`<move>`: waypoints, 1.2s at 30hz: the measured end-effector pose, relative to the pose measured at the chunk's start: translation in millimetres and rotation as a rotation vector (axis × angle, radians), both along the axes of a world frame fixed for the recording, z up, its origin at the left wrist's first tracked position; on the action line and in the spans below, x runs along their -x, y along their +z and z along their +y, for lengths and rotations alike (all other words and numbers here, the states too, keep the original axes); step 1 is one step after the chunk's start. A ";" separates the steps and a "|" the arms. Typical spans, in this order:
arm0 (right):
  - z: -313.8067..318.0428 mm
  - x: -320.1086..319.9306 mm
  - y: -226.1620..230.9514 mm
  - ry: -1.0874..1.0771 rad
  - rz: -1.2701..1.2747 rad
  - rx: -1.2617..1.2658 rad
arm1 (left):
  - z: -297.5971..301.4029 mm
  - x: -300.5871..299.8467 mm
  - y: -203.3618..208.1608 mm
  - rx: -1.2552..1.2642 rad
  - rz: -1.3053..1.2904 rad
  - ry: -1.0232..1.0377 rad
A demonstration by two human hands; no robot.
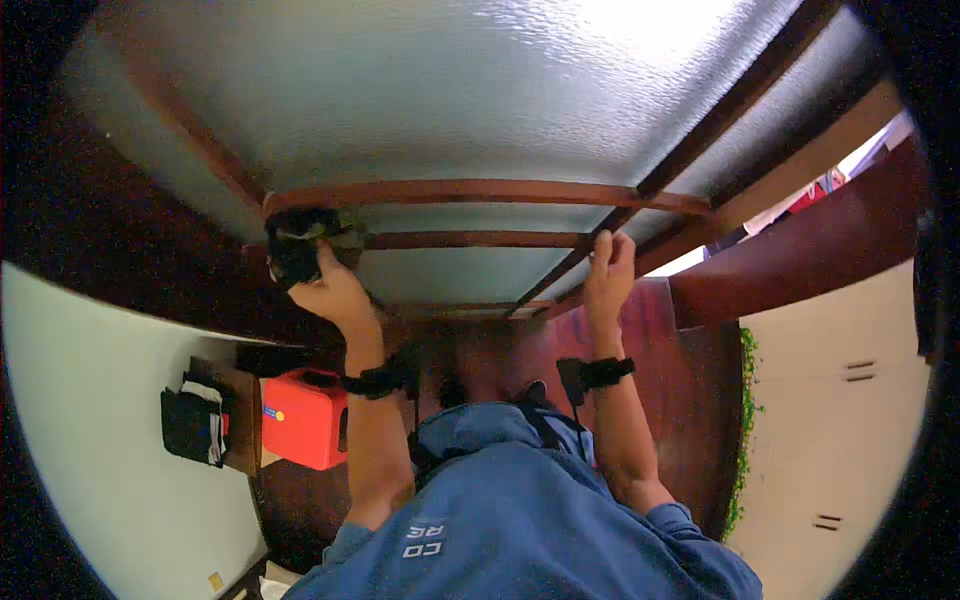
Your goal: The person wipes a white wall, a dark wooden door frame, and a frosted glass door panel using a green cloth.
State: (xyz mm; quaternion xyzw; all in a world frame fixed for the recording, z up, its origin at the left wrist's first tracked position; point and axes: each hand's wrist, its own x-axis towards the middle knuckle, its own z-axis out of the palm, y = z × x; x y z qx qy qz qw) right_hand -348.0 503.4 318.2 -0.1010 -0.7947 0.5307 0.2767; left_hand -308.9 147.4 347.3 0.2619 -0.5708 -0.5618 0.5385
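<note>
My left hand (335, 292) grips a bunched dark cloth (297, 245) with black and greenish patches. It presses the cloth against the left end of the reddish-brown wooden bars of a door (450, 190) with frosted glass panes (400, 110). On the other side, my right hand (612, 280) is raised to a slanting wooden bar (560, 272), its fingers bent and drawn together at the bar's edge. Whether anything is between those fingers is hidden. A black strap with a small device circles each wrist.
A red case (305, 418) stands at lower left, beside a black-and-white bundle (195, 425) near the pale wall. Right of me are cream cabinets (830, 430) edged with a green leafy garland (746, 430). Dark reddish wooden floor (640, 320) lies below, and a gap beside the door shows brightness.
</note>
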 end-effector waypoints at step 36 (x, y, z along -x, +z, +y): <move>104.8 0.8 18.0 0.891 0.042 0.147 | 341.9 -1.1 77.2 -0.103 -0.006 -0.199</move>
